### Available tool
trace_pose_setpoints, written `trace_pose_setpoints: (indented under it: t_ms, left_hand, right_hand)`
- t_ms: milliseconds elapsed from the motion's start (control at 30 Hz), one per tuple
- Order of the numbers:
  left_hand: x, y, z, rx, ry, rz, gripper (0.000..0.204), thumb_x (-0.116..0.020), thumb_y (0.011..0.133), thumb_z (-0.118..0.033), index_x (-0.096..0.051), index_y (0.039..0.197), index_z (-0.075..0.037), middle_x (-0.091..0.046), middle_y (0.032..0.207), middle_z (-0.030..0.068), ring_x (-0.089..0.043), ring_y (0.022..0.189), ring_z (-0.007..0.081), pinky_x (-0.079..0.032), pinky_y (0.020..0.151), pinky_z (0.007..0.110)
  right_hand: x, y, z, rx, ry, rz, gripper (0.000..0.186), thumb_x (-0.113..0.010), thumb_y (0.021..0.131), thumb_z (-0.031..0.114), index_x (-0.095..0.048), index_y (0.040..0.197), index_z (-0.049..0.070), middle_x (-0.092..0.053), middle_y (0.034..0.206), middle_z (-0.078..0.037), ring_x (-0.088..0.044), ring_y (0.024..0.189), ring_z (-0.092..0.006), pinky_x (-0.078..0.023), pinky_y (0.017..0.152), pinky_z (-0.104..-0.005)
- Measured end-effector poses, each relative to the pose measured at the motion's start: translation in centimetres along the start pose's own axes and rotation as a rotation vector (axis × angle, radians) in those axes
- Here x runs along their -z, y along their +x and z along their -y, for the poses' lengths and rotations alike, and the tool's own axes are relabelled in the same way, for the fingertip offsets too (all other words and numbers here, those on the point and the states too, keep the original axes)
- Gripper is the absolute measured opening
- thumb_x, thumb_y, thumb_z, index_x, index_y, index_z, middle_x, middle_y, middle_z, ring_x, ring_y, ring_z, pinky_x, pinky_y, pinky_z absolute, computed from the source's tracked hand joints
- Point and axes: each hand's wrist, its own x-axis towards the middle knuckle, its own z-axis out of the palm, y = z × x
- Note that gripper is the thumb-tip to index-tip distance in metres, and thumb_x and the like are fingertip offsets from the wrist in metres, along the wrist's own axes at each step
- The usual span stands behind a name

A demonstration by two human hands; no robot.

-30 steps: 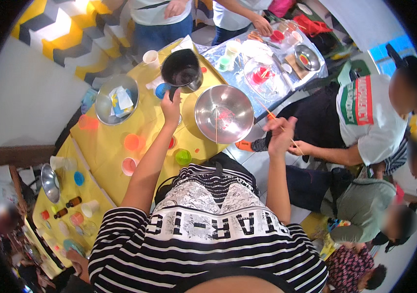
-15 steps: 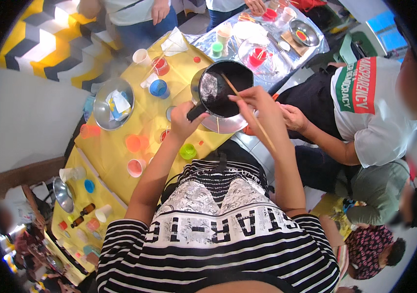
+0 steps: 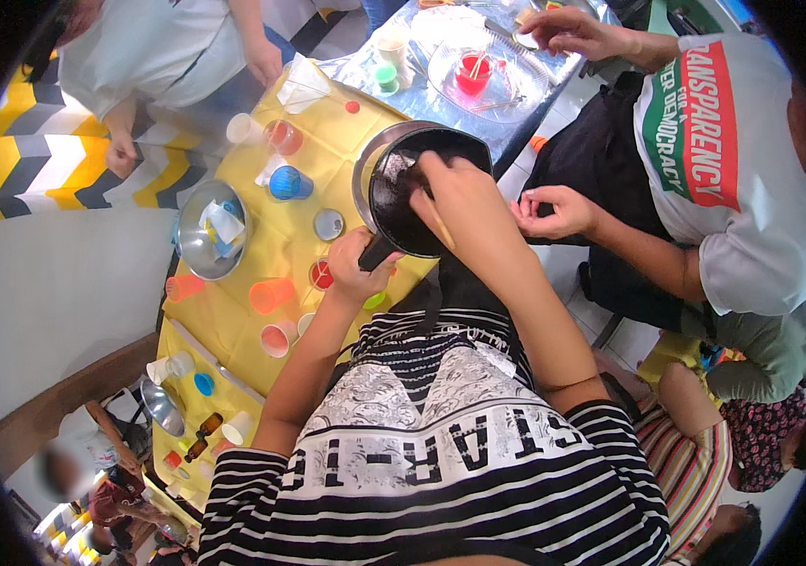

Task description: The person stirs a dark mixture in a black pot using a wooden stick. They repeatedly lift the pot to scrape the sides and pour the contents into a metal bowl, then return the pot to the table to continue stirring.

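Black-lined saucepan (image 3: pixel 396 203), open mouth visible, near twelve o'clock; handle pointing to seven, pouring lip to two, pale patch inside toward ten. Slim wooden stick (image 3: pixel 444 233), mostly hidden, toward five.

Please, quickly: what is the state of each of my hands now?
Left hand: closed around the handle of the dark pot.
Right hand: at the pot's opening, apparently holding a thin wooden stick.

Centre: pot (image 3: pixel 401 224), dark and glossy inside. Left: bowl (image 3: pixel 195 255), smooth, shiny metal. Upper centre: silvery sheet (image 3: pixel 422 104), crinkled, foil-like. Left of centre: yellow tablecloth (image 3: pixel 334 186), smooth, plastic-looking. Above it: napkin (image 3: pixel 304 89), matt paper. Lower edge: striped shirt (image 3: pixel 516 476), matt cloth.
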Motion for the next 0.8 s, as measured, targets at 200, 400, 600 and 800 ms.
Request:
trace_pose_setpoints:
  t_ms: [200,400,600,800]
  left_hand:
    - [-1.2,-0.4,1.1,0.012,0.015,-0.016,0.039,-0.073,0.068,-0.034,-0.049,0.063,-0.004,-0.045,0.053,0.0086,-0.047,0.044,0.0255,-0.035,0.041,0.032]
    - [-2.0,-1.1,2.0,0.020,0.025,0.013,0.041,-0.073,0.068,-0.036,-0.049,0.063,-0.003,-0.044,0.053,0.0081,-0.047,0.044,0.0255,-0.035,0.041,0.031]
    - [-2.1,-1.0,2.4,-0.054,0.052,0.018,0.041,-0.074,0.067,-0.035,-0.048,0.062,-0.003,-0.044,0.053,0.0083,-0.045,0.043,0.0258,-0.034,0.041,0.031]
    - [-2.4,-1.7,2.9,-0.091,0.093,0.048,0.039,-0.074,0.067,-0.033,-0.049,0.062,-0.003,-0.044,0.053,0.0086,-0.045,0.044,0.0265,-0.034,0.042,0.031]
  right_hand:
    - [-1.3,-0.3,-1.6,0.117,0.176,0.083,0.014,-0.055,0.075,0.013,-0.055,0.082,0.001,-0.056,0.062,-0.021,-0.058,0.062,-0.0364,-0.048,0.059,-0.0433]
    - [-1.8,-0.2,-3.6,0.060,0.034,-0.074,0.010,-0.054,0.075,0.010,-0.055,0.081,0.002,-0.057,0.062,-0.019,-0.060,0.064,-0.0339,-0.048,0.058,-0.0414]
    - [-2.7,-1.4,-4.2,-0.060,-0.084,-0.066,0.019,-0.058,0.069,0.005,-0.052,0.085,0.000,-0.060,0.067,-0.018,-0.061,0.066,-0.0314,-0.050,0.060,-0.0386]
    - [-5.2,-2.7,-4.0,-0.028,0.002,-0.007,0.021,-0.060,0.066,0.005,-0.050,0.083,-0.003,-0.058,0.062,-0.020,-0.061,0.061,-0.0318,-0.050,0.056,-0.0376]
